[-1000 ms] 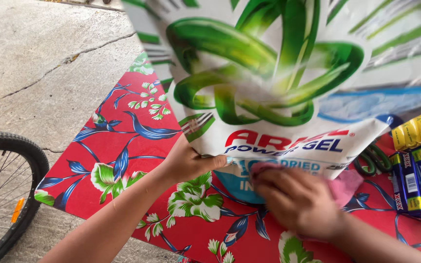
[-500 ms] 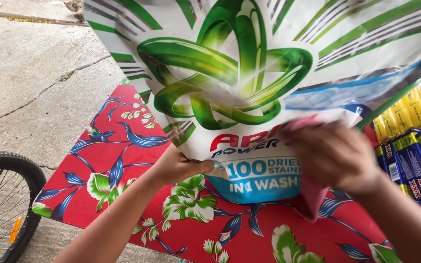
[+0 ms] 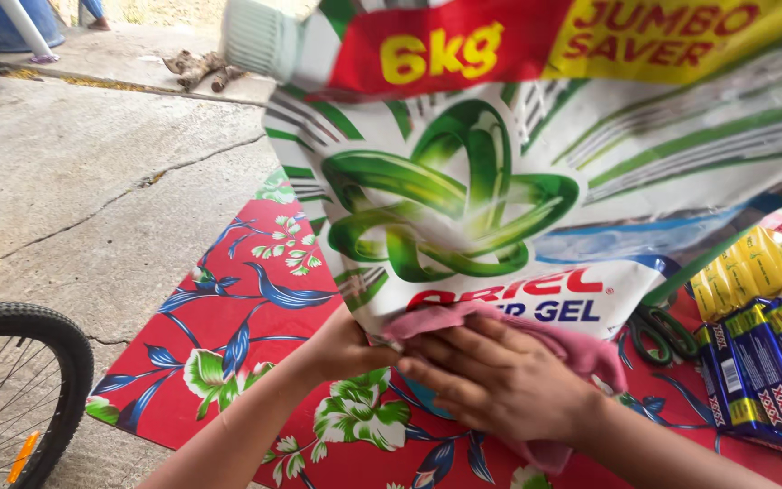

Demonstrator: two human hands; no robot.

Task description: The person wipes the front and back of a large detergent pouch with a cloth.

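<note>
A big white detergent bag [image 3: 536, 181] with a green swirl stands tilted on the red floral tablecloth [image 3: 237, 299]. My left hand [image 3: 341, 349] grips the bag's lower left corner. My right hand [image 3: 495, 385] lies flat on a pink cloth [image 3: 590, 349], pressing it against the bag's lower front. The bag's bottom edge is hidden behind my hands.
Blue and yellow wrapped soap bars [image 3: 758, 335] are stacked at the right, with green-handled scissors [image 3: 662, 330] beside them. A bicycle wheel [image 3: 11, 389] stands at the lower left on the cracked concrete floor [image 3: 74, 181]. Firewood pieces [image 3: 196, 68] lie at the back.
My right hand with the pink cloth moved from the bag's right side down and left across its lower front. The view tilted up, showing the bag's red and yellow top band.
</note>
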